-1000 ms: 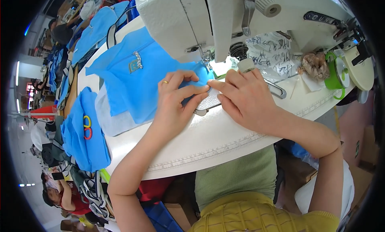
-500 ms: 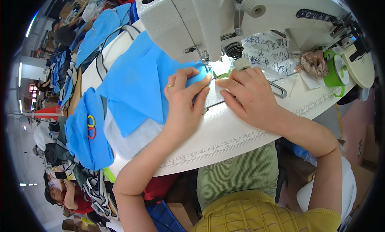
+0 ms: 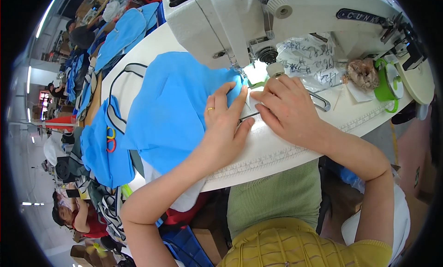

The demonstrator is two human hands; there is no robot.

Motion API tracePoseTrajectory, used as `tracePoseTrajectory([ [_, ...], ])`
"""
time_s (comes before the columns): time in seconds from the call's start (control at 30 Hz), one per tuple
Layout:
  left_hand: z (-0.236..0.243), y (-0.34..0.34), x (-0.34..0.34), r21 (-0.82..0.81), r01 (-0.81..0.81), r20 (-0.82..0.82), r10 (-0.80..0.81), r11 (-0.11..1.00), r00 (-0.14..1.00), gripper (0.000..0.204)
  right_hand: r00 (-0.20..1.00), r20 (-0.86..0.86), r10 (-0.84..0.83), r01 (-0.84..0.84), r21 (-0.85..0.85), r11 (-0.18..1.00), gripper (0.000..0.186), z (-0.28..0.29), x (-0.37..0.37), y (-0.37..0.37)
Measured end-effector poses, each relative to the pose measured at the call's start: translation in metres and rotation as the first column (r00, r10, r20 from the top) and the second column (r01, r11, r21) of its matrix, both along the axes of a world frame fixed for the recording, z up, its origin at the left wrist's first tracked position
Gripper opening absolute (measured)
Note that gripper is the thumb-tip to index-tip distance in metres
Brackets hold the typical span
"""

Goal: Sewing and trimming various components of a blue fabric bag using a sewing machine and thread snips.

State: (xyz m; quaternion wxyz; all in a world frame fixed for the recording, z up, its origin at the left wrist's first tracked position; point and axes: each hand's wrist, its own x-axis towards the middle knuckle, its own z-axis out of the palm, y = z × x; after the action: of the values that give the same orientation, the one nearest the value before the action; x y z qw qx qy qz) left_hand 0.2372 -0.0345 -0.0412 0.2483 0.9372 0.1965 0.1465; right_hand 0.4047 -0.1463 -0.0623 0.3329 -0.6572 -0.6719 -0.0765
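A sheet of blue fabric (image 3: pixel 168 107) lies on the sewing machine's bed, its right edge running under the lit needle area (image 3: pixel 241 72). My left hand (image 3: pixel 226 121) rests on that edge, index and middle fingers stretched toward the needle, thumb apart. To its right, my right hand (image 3: pixel 293 112) lies just in front of the needle, fingers slightly bent and thumb apart. Its fingertips touch the bed beside the fabric; I see nothing gripped in them. Under the blue sheet, a white fabric piece (image 3: pixel 188 197) hangs over the table's front edge.
The white sewing machine (image 3: pixel 207 31) overhangs the far side. Left lie a folded blue piece (image 3: pixel 99 151), yellow-and-red-handled scissors (image 3: pixel 111 140) and dark cord (image 3: pixel 113 112). Right are a written-on plastic bag (image 3: pixel 307 59), brown scrunchie (image 3: pixel 363 74) and green cup (image 3: pixel 385 84). Another person (image 3: pixel 76 216) sits left.
The blue fabric has shifted and turned toward the right and front, with the white piece now over the table edge. My left hand moved slightly right and nearer me; the right stayed almost still.
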Motion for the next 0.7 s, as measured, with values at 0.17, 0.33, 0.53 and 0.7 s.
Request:
tracePoseTrajectory([
  [0.17, 0.030, 0.039, -0.007, -0.020, 0.137, -0.136, -0.138, 0.990, 0.981, 0.041, 1.000, 0.003, 0.026, -0.026, -0.007, 1.000, 0.019, 0.000, 0.000, -0.001],
  [0.33, 0.037, 0.066, 0.005, -0.222, 0.203, -0.159, -0.241, 0.954, 0.957, 0.027, 0.995, -0.016, 0.100, -0.099, 0.028, 0.995, 0.025, 0.000, -0.011, 0.003],
  [0.53, 0.022, 0.089, 0.011, -0.041, 0.392, -0.086, -0.394, 0.919, 0.915, 0.030, 0.989, -0.004, 0.150, -0.150, -0.075, 0.986, 0.033, 0.002, -0.020, 0.004],
  [0.7, 0.009, 0.085, 0.007, 0.040, 0.381, 0.047, -0.383, 0.924, 0.923, 0.032, 0.992, 0.030, 0.121, -0.118, -0.082, 0.990, 0.026, 0.002, -0.017, 0.001],
])
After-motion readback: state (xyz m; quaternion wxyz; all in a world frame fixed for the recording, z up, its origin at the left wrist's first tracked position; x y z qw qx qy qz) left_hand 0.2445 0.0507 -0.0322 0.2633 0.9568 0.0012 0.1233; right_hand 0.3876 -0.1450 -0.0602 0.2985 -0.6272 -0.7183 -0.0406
